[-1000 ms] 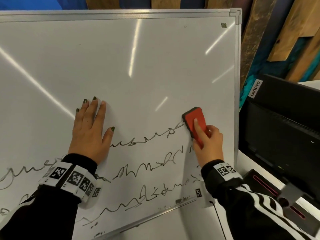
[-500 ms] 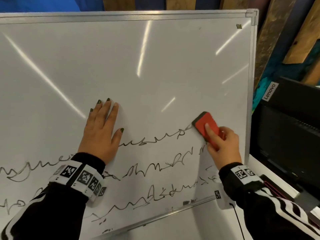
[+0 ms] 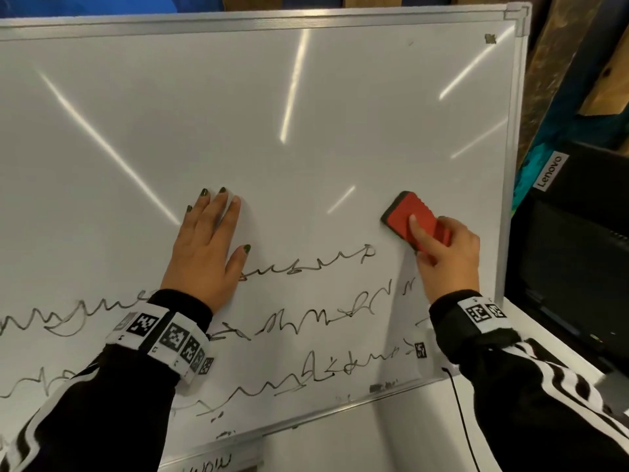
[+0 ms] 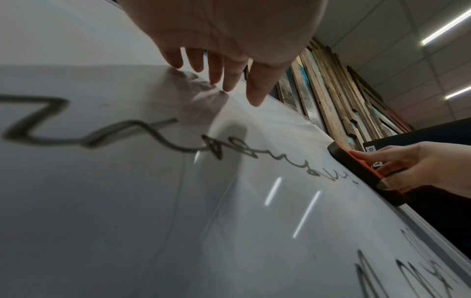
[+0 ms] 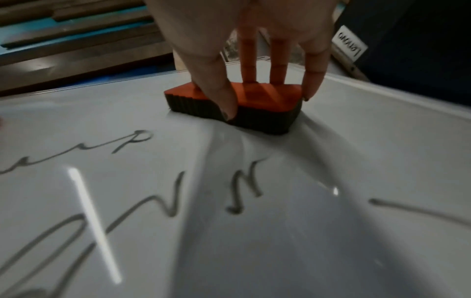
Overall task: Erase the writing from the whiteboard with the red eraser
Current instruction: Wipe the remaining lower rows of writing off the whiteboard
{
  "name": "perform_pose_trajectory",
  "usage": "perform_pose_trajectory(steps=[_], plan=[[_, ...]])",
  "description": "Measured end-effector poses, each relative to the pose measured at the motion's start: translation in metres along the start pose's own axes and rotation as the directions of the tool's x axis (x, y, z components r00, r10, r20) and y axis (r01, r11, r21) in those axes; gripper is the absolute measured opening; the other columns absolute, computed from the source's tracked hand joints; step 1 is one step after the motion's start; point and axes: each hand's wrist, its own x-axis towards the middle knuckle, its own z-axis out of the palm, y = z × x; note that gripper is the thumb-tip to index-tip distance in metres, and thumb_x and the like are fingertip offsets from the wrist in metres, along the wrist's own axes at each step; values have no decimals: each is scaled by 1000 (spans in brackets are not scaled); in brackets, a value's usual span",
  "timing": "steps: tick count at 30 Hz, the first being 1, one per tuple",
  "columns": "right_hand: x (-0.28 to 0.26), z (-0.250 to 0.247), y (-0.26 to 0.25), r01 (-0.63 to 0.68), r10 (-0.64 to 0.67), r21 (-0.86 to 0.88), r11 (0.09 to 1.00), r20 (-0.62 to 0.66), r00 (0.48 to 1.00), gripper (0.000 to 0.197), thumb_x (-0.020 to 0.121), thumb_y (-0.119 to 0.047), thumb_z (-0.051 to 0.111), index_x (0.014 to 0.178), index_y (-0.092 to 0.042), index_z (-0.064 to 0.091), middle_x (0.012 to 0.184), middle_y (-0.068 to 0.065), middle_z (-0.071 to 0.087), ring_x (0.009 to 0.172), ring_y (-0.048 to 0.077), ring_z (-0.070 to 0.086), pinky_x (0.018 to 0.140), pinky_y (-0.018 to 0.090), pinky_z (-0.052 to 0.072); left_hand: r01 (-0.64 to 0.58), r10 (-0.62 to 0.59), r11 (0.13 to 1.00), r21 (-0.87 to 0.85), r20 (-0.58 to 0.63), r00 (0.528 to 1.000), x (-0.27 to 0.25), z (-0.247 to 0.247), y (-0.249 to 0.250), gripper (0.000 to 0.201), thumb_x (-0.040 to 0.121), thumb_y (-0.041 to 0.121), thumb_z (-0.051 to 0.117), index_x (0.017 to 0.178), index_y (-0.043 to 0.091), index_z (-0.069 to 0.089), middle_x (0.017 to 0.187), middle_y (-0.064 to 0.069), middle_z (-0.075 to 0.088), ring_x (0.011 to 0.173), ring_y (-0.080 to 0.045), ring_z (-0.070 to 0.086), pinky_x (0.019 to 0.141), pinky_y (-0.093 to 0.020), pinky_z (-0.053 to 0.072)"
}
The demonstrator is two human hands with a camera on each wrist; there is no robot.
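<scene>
A whiteboard (image 3: 306,114) leans in front of me, with several lines of black scribbled writing (image 3: 306,267) across its lower half. My right hand (image 3: 442,253) grips the red eraser (image 3: 413,218), thumb on one side and fingers on the other, and presses its dark felt face to the board just above and right of the top line's end. In the right wrist view the eraser (image 5: 237,102) sits flat on the board beyond the writing (image 5: 132,141). My left hand (image 3: 207,247) lies flat on the board, fingers straight, left of the top line. The left wrist view shows its fingertips (image 4: 229,88) touching the surface.
A black Lenovo monitor (image 3: 571,250) stands close beyond the board's right frame (image 3: 510,165). The board's lower edge (image 3: 306,420) rests on a white table (image 3: 374,444) with a thin black cable (image 3: 459,413). Wooden planks (image 3: 551,80) back the board.
The eraser and my right hand have slid slightly up the board, leaving the end of the top line exposed below them. My left hand has stayed flat in place.
</scene>
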Motion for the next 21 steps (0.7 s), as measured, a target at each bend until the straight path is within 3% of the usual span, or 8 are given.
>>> perform_pose_trajectory(steps=[6, 9, 11, 13, 15, 18, 20, 21], plan=[[-19, 12, -21, 289, -280, -19, 957, 190, 941, 49, 80, -14, 66, 120, -42, 59, 123, 10, 54, 109, 31, 43, 88, 43, 37, 10, -11, 1000, -15, -7, 1000, -4, 3, 4, 64, 89, 39, 31, 147, 14, 21, 154, -6, 19, 143, -19, 5, 116, -37, 7], [-2, 3, 4, 86, -85, -5, 996, 104, 991, 24, 85, -45, 58, 108, -40, 63, 111, 2, 59, 101, 24, 54, 91, 42, 46, 13, -13, 1000, -7, -13, 1000, -7, -1, -1, 64, 89, 39, 31, 146, 13, 22, 153, -7, 19, 143, -20, 6, 116, -39, 10], [7, 3, 12, -70, 69, 38, 997, 10, 998, 37, 85, -27, 60, 121, -39, 59, 122, 6, 49, 109, 27, 47, 99, 36, 40, 31, -31, 999, 7, -19, 999, -10, -4, -7, 63, 89, 37, 33, 147, 13, 22, 154, -7, 18, 143, -20, 5, 116, -36, 7], [6, 5, -5, -115, 117, 70, 991, -33, 993, 56, 82, -7, 62, 125, -41, 55, 127, 9, 45, 113, 32, 42, 100, 43, 38, 53, -53, 999, 0, -26, 998, -10, -7, -10, 63, 90, 34, 38, 147, 12, 22, 154, -8, 17, 143, -20, 5, 116, -35, 5], [-9, 14, -35, 27, -27, 41, 999, 9, 1000, 50, 85, -12, 58, 124, -42, 56, 129, 10, 46, 115, 33, 40, 98, 48, 37, 57, -57, 998, -11, -33, 998, -10, -7, -9, 64, 89, 31, 40, 147, 11, 22, 154, -8, 18, 143, -21, 5, 116, -34, 5], [-31, 29, -44, 265, -254, -35, 964, 185, 949, 41, 90, -51, 41, 126, -40, 56, 132, 6, 46, 119, 28, 38, 99, 40, 32, 51, -53, 998, -30, -42, 998, -10, -5, -5, 63, 89, 29, 43, 146, 11, 24, 153, -8, 20, 143, -22, 7, 115, -35, 6], [-28, 26, -24, 299, -285, -48, 953, 193, 939, 50, 82, -66, 50, 126, -42, 54, 128, 1, 47, 119, 21, 43, 101, 30, 37, 50, -51, 998, -36, -36, 998, -11, -4, -4, 63, 89, 28, 45, 146, 11, 24, 153, -8, 20, 143, -22, 7, 115, -36, 7], [-22, 22, -15, 305, -290, -73, 950, 160, 943, 46, 81, -55, 62, 125, -48, 52, 126, 2, 47, 118, 22, 46, 100, 27, 40, 51, -52, 998, -29, -34, 998, -12, -4, -6, 63, 89, 29, 44, 146, 11, 24, 153, -8, 20, 143, -22, 7, 116, -35, 6]])
